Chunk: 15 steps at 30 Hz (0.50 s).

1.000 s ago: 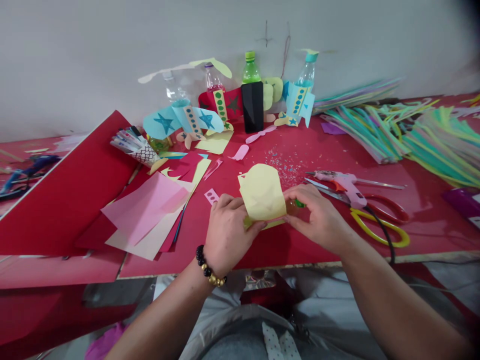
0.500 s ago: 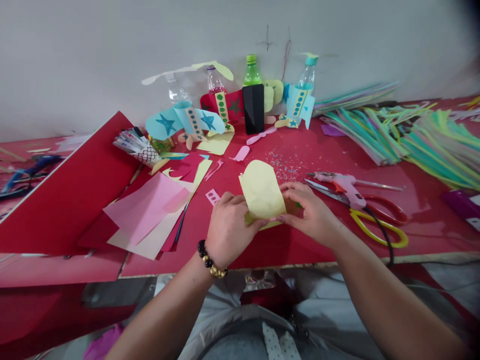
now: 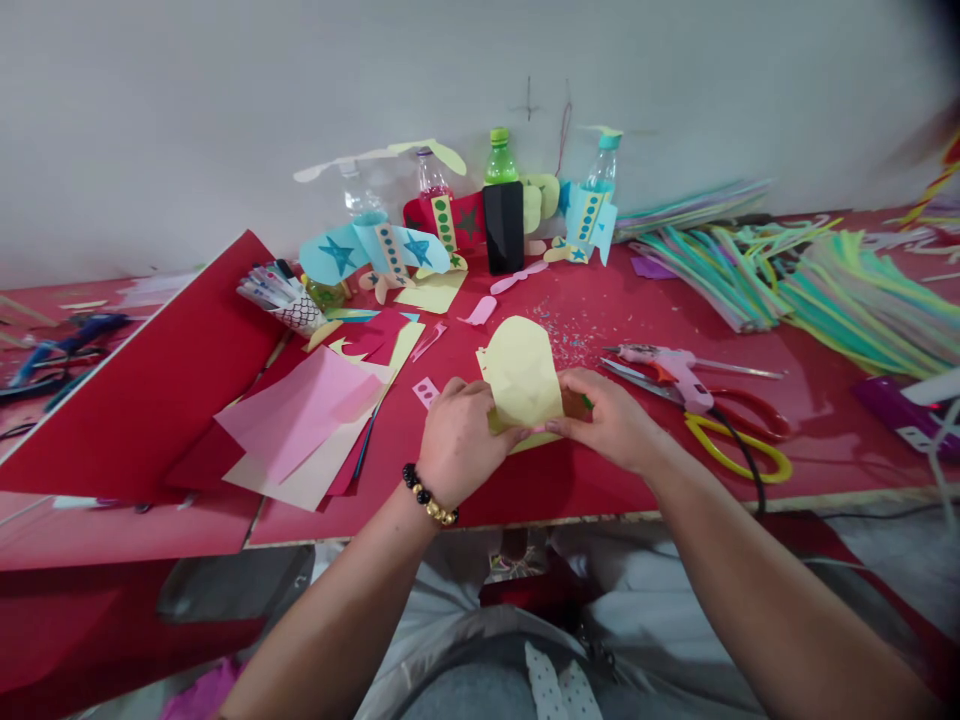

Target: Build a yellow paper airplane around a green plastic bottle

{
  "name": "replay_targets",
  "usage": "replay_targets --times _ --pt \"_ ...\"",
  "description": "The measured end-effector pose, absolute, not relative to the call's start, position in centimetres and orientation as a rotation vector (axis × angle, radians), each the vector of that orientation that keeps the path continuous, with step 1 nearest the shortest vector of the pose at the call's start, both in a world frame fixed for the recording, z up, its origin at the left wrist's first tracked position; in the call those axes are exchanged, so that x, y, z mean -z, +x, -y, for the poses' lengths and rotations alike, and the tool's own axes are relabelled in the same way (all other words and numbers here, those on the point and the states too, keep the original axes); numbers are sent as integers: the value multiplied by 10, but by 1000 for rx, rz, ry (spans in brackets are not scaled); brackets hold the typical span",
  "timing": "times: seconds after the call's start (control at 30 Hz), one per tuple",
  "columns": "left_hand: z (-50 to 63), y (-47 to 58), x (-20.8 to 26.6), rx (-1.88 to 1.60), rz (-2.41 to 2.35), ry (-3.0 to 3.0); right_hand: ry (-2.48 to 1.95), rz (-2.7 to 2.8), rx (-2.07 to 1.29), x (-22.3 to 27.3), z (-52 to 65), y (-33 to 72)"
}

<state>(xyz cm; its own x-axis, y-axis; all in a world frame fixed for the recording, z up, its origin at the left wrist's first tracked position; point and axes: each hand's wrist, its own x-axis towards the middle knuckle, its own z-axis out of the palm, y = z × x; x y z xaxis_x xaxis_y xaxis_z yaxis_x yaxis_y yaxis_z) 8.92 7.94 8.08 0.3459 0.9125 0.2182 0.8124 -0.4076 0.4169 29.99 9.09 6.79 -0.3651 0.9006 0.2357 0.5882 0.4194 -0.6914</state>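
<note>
A sheet of pale yellow paper (image 3: 521,370) with a rounded top stands between my two hands at the middle of the red table. My left hand (image 3: 469,432) grips its lower left side, thumb pointing inward along the bottom edge. From the other side, my right hand (image 3: 604,420) pinches the lower right edge, its thumb almost meeting the left one. A small strip of pink shows at the thumbs. Something green peeks out beside my right fingers; what it is stays hidden. Near my left knuckles lies a pink strip with dark dots (image 3: 425,392).
Scissors with a yellow and a red handle (image 3: 739,450) and a pink glue gun (image 3: 682,372) lie right. Pink paper (image 3: 300,400) is stacked left, by a cone of pens (image 3: 281,300). Decorated bottles (image 3: 500,155) and a black phone (image 3: 504,228) stand behind. Pipe cleaners (image 3: 720,270) lie back right.
The view has shifted slightly. Both hands keep their hold on the yellow paper, which leans about as before.
</note>
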Motion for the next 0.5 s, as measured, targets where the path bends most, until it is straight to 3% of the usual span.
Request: replay_targets --times 0.5 --pt "-82 90 -82 -558 -1637 2309 -1468 2022 -599 -61 -94 290"
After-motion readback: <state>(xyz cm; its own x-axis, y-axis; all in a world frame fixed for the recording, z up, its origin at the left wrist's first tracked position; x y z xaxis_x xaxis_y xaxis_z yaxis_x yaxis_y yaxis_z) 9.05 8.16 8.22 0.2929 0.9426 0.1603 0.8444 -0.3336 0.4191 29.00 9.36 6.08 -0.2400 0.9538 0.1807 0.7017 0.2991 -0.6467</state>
